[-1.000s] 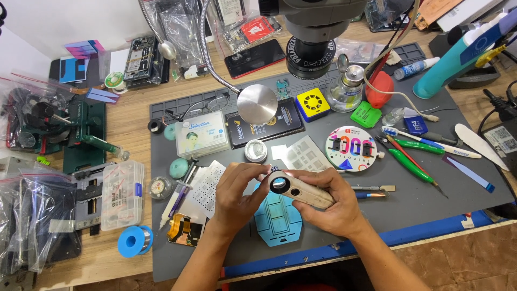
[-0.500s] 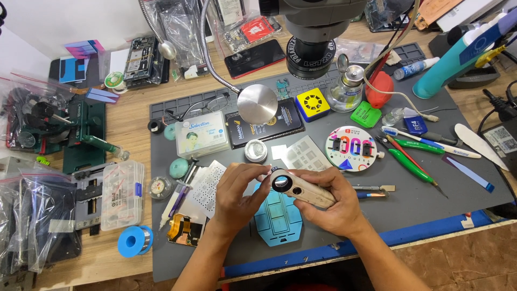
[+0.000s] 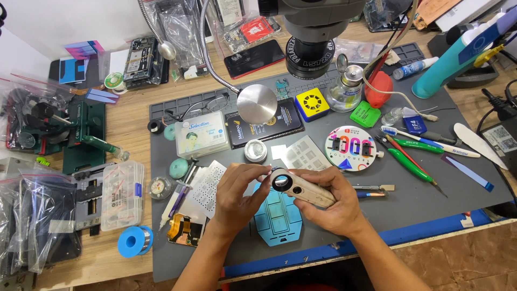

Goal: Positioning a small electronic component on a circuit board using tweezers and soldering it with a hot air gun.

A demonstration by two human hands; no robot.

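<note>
Both hands are meeting over the near middle of the dark grey rubber work mat [image 3: 441, 199], which is lying on the wooden table [image 3: 129, 124]. The right hand [image 3: 331, 202] is wrapping around a beige, oblong handheld magnifier with a dark round lens at one end [image 3: 301, 188], gripping its body from below while the lens end is pointing toward the left hand. The left hand [image 3: 237, 196] is curling narrowly, its fingertips [image 3: 264, 170] pinching at the rim of the lens; whether anything small is sitting between them cannot be told. The magnifier is hovering just above a light blue, shield-shaped plastic holder [image 3: 280, 221] that is lying flat on the mat near its front edge.

Just beside the left hand, thin perforated metal stencil sheets [image 3: 207, 186] are lying on the mat, and a blue spool of solder wire [image 3: 133, 241] is sitting on the table off the mat's near left corner. Toward the mat's right side, a round white disc with coloured slots [image 3: 350, 146] is resting, with green-handled tweezers [image 3: 412, 166] next to it. A black microscope head [image 3: 315, 32] is hanging over the far edge.
</note>
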